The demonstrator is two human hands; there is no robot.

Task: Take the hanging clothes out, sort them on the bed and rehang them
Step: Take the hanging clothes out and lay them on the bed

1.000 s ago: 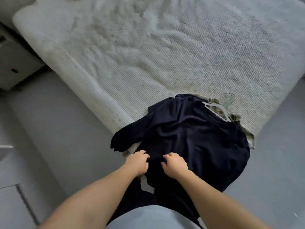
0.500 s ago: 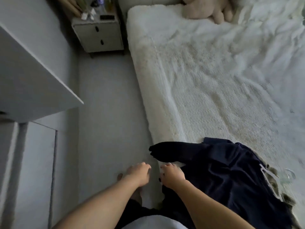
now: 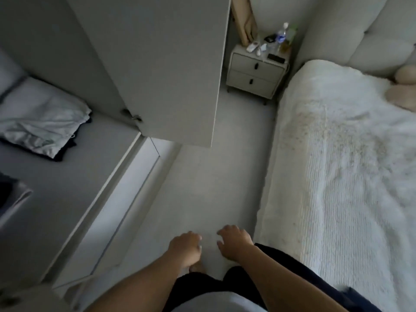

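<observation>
I have swung off the dark garment; both grips, left hand (image 3: 185,245) and right hand (image 3: 234,240), hang released, and the open white wardrobe door (image 3: 162,70) at upper centre could catch me.

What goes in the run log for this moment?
left hand: empty | right hand: empty | bed: on the right | wardrobe door: open

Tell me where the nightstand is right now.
In the head view the nightstand stands at upper centre, on the floor between the open wardrobe door on its left and the head of the bed on its right.
</observation>
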